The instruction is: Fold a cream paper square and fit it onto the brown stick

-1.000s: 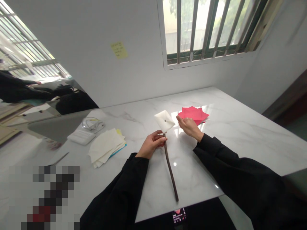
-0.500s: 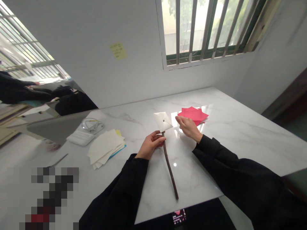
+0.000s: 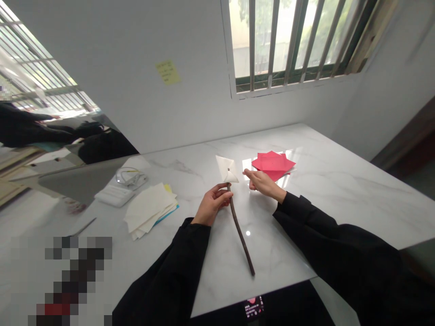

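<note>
A white paper pinwheel (image 3: 227,171) with a small dark pin at its centre is fixed to the top of a curved brown stick (image 3: 242,233). My left hand (image 3: 215,202) grips that stick just below the pinwheel, thumb and fingers closed around it. The stick slants down towards the table's front edge. To the right of the pinwheel is my right hand (image 3: 263,183), apart from it and holding nothing; its index finger points out towards the paper blades while the other fingers curl. Behind this hand lie red paper sheets (image 3: 274,162), stacked crosswise.
White sheets (image 3: 147,207) with yellow and blue ones beneath lie left on the marble-patterned table (image 3: 285,253). Past them sit a white box (image 3: 113,194) and a coiled cable (image 3: 131,177). A lit phone screen (image 3: 254,308) shows below the front edge. A barred window (image 3: 292,45) is ahead.
The pinwheel's blades have turned and it has shifted slightly left. My right hand has lowered a little, its index finger now stretched out. My left hand keeps its grip on the stick.
</note>
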`<state>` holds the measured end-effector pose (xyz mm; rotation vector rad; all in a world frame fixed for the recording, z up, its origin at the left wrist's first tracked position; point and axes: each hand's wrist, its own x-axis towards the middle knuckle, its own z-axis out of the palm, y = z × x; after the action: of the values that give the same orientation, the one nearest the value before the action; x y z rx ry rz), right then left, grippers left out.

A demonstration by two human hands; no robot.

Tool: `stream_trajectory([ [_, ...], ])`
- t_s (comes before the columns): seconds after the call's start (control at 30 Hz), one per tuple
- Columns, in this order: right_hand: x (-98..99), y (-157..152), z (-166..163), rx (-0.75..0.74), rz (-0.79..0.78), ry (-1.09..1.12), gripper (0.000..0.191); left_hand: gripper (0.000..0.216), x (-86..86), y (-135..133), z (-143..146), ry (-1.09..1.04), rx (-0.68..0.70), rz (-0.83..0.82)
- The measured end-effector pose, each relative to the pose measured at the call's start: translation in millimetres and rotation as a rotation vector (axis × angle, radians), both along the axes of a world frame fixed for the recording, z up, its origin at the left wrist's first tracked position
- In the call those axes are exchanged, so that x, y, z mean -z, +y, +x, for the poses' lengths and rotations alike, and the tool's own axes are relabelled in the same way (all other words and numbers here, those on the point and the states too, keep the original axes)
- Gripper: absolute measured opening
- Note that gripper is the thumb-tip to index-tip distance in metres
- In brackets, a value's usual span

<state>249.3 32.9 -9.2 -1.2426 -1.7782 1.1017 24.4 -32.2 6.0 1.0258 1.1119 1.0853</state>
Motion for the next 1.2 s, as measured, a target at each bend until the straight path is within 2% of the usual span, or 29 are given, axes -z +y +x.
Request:
stream_trajectory([
  [0.1, 1.6, -0.4, -3.2, -0.068, -0.047, 0.022, 0.084, 0.061, 0.1, 0.1, 0.2, -0.002, -0.003, 0.002],
  [0.3, 1.8, 1.4, -2.3, 0.086, 0.014, -0.041, 0.077, 0.062, -0.6, -0.2, 0.6, 0.003, -0.007, -0.007],
  [0.53, 4.0, -0.2, -1.7, 0.152, 0.078, -0.033, 0.06, 0.062, 2.5, 0.9, 0.1, 0.001, -0.017, -0.009],
  [0.67, 5.9, 0.4, -1.8, 0.131, 0.048, -0.01, 0.065, 0.061, 2.1, 0.8, 0.3, -0.006, -0.012, -0.005],
  [0.83, 6.4, 4.8, -0.3, 0.043, 0.004, -0.144, 0.079, 0.059, 1.3, 1.1, 0.3, 0.011, -0.006, -0.003],
  [0.97, 7.1, 6.5, 0.0, 0.12, -0.003, -0.149, 0.073, 0.058, 1.7, 1.1, 0.2, 0.012, 0.0, -0.002],
  [1.2, 10.0, 6.5, 0.0, 0.16, 0.052, -0.106, 0.058, 0.06, -2.1, -0.8, 1.5, 0.01, -0.002, -0.017],
])
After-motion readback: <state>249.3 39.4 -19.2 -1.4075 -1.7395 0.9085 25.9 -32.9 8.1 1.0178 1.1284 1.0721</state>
